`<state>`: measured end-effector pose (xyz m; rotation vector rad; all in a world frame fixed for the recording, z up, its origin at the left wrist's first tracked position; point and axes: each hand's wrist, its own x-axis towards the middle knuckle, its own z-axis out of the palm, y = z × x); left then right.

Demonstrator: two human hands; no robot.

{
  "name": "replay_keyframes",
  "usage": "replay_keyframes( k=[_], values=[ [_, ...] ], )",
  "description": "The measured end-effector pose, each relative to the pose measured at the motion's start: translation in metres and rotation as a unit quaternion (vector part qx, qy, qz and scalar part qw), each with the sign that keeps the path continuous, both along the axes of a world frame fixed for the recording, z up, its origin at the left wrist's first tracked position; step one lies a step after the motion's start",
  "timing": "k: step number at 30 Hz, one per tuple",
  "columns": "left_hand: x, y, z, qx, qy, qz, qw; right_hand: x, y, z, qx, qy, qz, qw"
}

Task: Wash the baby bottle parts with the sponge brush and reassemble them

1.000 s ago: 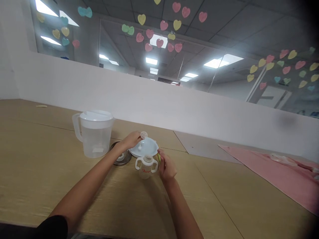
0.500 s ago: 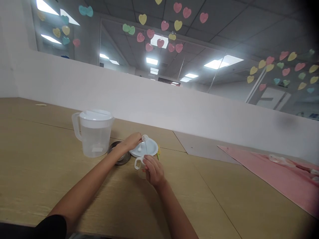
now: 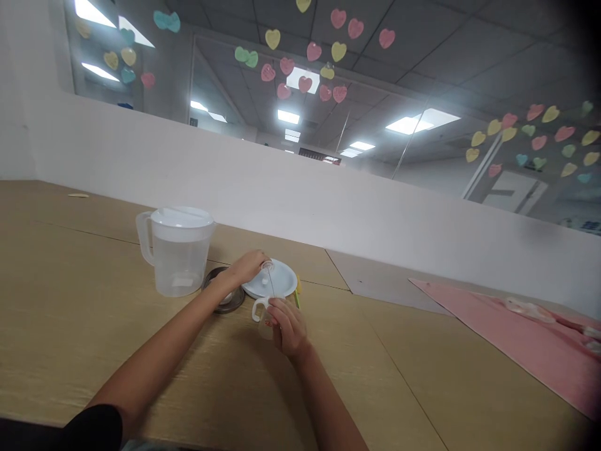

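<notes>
At mid-surface [image 3: 375,363], head view: left hand [image 3: 251,266] pinching small white cap [image 3: 267,265]; right hand [image 3: 287,324] pinching thin rod [image 3: 272,285] below it, overlapping handled cup [image 3: 264,326]. Moving room rightward to pink cloth [image 3: 498,338]; white wall [image 3: 282,200] bounds far edge. Pitcher [image 3: 181,263], dark dish [image 3: 235,302] crowd left forearm; pale plate [image 3: 284,277] behind.

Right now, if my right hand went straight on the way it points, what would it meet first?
The bottle, right at your right hand; beyond it, the plate looks next in line, though depth is hard to judge.
</notes>
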<state>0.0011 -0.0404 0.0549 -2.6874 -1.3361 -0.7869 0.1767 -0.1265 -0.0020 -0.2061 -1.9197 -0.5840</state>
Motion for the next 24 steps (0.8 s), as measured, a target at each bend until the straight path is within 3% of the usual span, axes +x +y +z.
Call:
replay_keyframes(
  k=[14,24],
  values=[
    [0.0024,-0.0006,-0.0012,-0.017,0.002,-0.017,1.0,0.0004,-0.0007,-0.0005,0.011,0.035,-0.022,0.999],
    [0.0028,-0.0004,-0.0034,-0.014,0.018,0.015,1.0,0.0043,0.0035,-0.0024,0.0,0.038,-0.026,0.999]
  ],
)
